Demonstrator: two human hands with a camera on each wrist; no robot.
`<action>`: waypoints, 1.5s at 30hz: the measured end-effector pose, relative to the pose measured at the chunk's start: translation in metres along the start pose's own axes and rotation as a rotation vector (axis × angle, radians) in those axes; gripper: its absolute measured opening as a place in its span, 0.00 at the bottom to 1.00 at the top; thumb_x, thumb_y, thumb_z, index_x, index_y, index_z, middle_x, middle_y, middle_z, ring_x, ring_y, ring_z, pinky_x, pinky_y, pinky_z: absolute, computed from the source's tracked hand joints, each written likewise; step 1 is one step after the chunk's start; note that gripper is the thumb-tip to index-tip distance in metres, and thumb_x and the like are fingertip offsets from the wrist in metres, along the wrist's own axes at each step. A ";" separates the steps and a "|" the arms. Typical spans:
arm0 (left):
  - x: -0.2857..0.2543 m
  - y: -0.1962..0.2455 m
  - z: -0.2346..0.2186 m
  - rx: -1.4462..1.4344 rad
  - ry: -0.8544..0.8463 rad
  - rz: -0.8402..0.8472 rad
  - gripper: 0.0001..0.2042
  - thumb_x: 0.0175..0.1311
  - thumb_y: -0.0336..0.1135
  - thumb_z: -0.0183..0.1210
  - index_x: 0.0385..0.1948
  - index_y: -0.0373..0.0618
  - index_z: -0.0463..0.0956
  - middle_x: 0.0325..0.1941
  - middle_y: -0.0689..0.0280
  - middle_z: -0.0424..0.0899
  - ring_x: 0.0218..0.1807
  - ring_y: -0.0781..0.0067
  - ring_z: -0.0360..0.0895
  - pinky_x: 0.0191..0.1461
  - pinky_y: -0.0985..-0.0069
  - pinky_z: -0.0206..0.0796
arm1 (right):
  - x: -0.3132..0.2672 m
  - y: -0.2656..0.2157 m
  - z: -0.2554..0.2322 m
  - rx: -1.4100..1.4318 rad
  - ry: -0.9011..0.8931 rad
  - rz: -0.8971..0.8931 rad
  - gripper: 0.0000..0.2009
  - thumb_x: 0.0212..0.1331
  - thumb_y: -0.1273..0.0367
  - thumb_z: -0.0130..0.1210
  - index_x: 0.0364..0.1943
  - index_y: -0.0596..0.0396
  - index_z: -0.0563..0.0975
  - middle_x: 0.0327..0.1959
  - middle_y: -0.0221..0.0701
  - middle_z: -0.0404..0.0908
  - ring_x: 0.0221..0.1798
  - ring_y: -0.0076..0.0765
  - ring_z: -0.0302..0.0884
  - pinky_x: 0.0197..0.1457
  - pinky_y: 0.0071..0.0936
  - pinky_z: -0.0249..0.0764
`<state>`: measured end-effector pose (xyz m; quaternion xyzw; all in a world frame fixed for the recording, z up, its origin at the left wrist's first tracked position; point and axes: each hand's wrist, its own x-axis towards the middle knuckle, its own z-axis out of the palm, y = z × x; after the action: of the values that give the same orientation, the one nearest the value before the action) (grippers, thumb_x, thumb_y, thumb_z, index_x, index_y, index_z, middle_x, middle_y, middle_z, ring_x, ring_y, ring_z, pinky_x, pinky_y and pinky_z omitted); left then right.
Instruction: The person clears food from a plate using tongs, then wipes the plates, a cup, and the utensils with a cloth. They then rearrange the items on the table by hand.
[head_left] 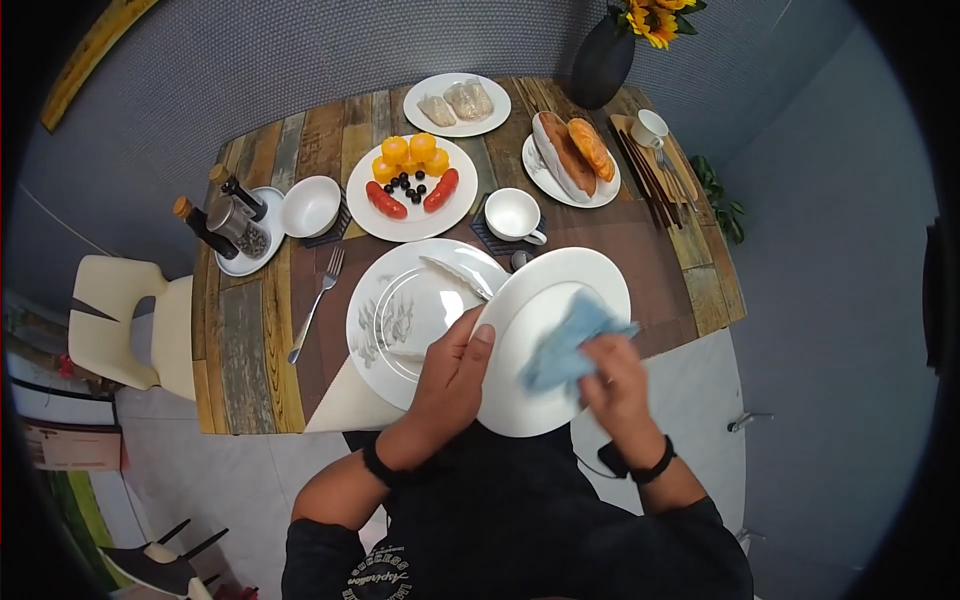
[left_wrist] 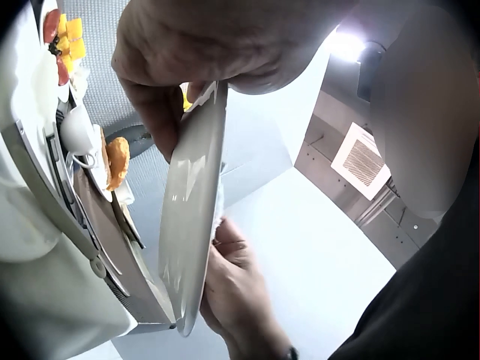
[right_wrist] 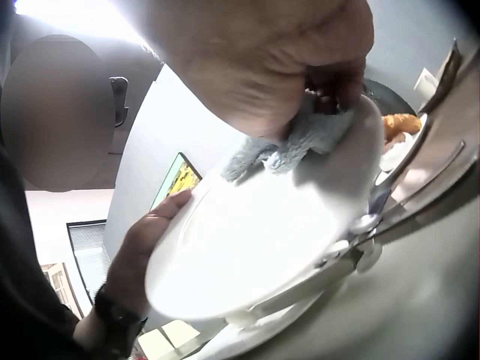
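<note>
My left hand [head_left: 448, 378] grips a white plate [head_left: 512, 402] by its left rim, thumb over the face. The plate is raised off the table and tilted. In my right hand [head_left: 616, 388] is a bunched blue cloth [head_left: 556, 348], lying against the plate's face and blurred in the head view. The right wrist view shows the fingers bent over the cloth [right_wrist: 289, 142] near the plate's upper edge. Behind the held plate, a larger white plate [head_left: 372, 275] with grey leaf-like marks sits on the table, a knife [head_left: 455, 270] across its upper right.
A fork [head_left: 318, 300] lies left of the large plate. Beyond stand a white bowl [head_left: 311, 207], a cup [head_left: 513, 215], a food plate [head_left: 405, 225], a bread plate [head_left: 540, 185] and a condiment tray [head_left: 240, 265]. A dark vase [head_left: 602, 65] stands at the back.
</note>
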<state>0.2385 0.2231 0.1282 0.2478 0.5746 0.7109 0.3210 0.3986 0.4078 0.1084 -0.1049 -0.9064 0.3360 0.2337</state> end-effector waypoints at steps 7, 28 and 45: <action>0.002 -0.016 0.011 0.096 -0.002 0.100 0.19 0.82 0.41 0.45 0.62 0.36 0.73 0.41 0.59 0.86 0.44 0.77 0.79 0.50 0.74 0.72 | 0.029 -0.039 0.022 -0.025 0.019 -0.189 0.28 0.44 0.78 0.65 0.57 0.53 0.81 0.45 0.37 0.76 0.44 0.44 0.74 0.46 0.37 0.72; -0.013 0.001 -0.028 -0.083 0.244 0.175 0.21 0.82 0.40 0.42 0.65 0.31 0.69 0.56 0.59 0.82 0.56 0.75 0.77 0.61 0.75 0.69 | 0.012 -0.050 0.048 -0.051 -0.167 -0.182 0.30 0.45 0.77 0.65 0.60 0.54 0.80 0.44 0.36 0.74 0.45 0.47 0.72 0.52 0.38 0.69; -0.034 -0.004 -0.034 0.007 0.195 0.082 0.21 0.82 0.40 0.43 0.64 0.34 0.70 0.52 0.62 0.83 0.53 0.77 0.78 0.58 0.77 0.70 | 0.061 -0.035 0.039 -0.212 0.053 -0.162 0.30 0.50 0.76 0.63 0.63 0.52 0.78 0.44 0.37 0.74 0.45 0.46 0.71 0.51 0.40 0.68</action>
<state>0.2376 0.1756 0.1177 0.2019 0.5951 0.7420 0.2334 0.3248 0.3809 0.1269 -0.0644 -0.9358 0.2154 0.2715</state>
